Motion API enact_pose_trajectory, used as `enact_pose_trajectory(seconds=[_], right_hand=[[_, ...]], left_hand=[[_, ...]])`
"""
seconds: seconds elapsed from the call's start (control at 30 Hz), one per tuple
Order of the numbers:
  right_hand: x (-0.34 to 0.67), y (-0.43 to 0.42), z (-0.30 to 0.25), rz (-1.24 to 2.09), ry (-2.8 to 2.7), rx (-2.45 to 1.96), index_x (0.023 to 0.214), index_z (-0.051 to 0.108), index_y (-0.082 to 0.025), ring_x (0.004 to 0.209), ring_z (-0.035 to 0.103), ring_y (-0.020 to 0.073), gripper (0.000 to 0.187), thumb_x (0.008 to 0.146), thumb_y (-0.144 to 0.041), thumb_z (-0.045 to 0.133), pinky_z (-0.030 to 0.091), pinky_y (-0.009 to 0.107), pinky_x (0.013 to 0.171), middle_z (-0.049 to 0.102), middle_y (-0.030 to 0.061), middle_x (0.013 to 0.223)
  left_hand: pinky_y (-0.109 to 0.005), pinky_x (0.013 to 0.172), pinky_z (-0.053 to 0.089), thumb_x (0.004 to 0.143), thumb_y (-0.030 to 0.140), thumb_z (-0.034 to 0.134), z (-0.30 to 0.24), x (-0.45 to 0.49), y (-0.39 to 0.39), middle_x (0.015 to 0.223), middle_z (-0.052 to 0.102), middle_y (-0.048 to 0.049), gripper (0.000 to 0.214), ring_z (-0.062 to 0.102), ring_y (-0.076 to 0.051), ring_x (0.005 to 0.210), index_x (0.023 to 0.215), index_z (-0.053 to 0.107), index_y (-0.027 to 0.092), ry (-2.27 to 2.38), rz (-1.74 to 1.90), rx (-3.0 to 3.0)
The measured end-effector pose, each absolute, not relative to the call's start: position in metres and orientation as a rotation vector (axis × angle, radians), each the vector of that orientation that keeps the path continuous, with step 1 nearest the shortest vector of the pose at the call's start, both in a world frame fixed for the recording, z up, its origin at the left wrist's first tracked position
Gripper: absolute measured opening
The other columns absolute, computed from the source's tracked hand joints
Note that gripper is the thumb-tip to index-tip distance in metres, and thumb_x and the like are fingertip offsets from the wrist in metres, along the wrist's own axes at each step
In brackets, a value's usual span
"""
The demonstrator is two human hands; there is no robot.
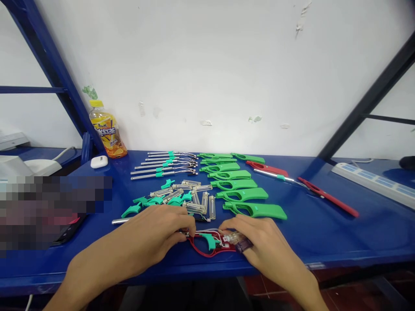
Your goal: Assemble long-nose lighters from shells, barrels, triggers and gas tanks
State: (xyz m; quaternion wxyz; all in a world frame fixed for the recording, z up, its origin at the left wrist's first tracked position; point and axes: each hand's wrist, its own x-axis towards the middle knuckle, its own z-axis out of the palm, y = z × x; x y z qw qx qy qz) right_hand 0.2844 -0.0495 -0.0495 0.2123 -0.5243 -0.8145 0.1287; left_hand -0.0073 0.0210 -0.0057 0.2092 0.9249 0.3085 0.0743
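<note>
The left hand (pixel 164 229) reaches in from the near left, palm down, wrist bent, its thumb and fingers pinched narrow on the slim left end of the red casing (pixel 223 249). The right hand (pixel 261 239) comes from the near right and arches over the casing's right end, fingers curled around a clear cartridge (pixel 235 237) with a dark end; blur hides exactly where the fingertips press. Between both hands, the casing lies at the near side of the worktop (pixel 324 235), with a green trigger (pixel 211 241) and white wires inside it.

The worktop's front edge (pixel 181 276) runs just on the near side of the casing, below both wrists. Just beyond the casing, loose clear cartridges (pixel 212 207) and green triggers (pixel 131 210) crowd close to the left hand's knuckles, metal tubes (pixel 149 176) behind them. Green casings (pixel 266 210) rise in a column beyond the casing, the nearest just past the right hand's fingers. To the casing's right, a broad stretch of bare blue surface reaches toward another red piece (pixel 337 202) and, farther off, a white power strip (pixel 376 183). The wall (pixel 207 77) bounds the far side.
</note>
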Motion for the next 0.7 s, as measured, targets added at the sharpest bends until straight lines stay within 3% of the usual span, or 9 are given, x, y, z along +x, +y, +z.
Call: enact_pose_trajectory(seconds=[0.37,0.5,0.7], right_hand=[[0.2838,-0.0498,-0.0492,0.324,-2.275,-1.451,0.122,0.072,-0.03,0.09,0.073,0.0187,0.069,0.071,0.009,0.048,0.043,0.028,0.077,0.078,-0.0031,0.105],[0.2841,-0.0508,-0.0495,0.333,-2.265,-1.45,0.123,0.071,-0.03,0.096,0.075,0.0202,0.069,0.071,0.009,0.048,0.044,0.029,0.08,0.079,-0.0031,0.109],[0.285,-0.0512,-0.0493,0.339,-2.262,-1.47,0.125,0.07,-0.031,0.102,0.076,0.0222,0.073,0.068,0.009,0.047,0.045,0.031,0.084,0.079,-0.0028,0.115]], left_hand=[[-0.027,0.08,0.044,0.105,0.012,0.057,-0.0041,-0.0027,0.0201,0.105,0.076,0.0077,0.023,0.071,-0.016,0.092,0.105,0.068,0.033,0.903,0.202,2.541],[-0.026,0.085,0.043,0.107,0.014,0.057,-0.005,-0.003,0.0202,0.114,0.076,0.0095,0.026,0.071,-0.016,0.103,0.115,0.068,0.037,0.863,0.213,2.57],[-0.026,0.087,0.043,0.108,0.013,0.055,-0.0102,-0.0098,0.0212,0.11,0.075,0.0089,0.028,0.07,-0.016,0.101,0.112,0.069,0.037,0.834,0.217,2.597]])
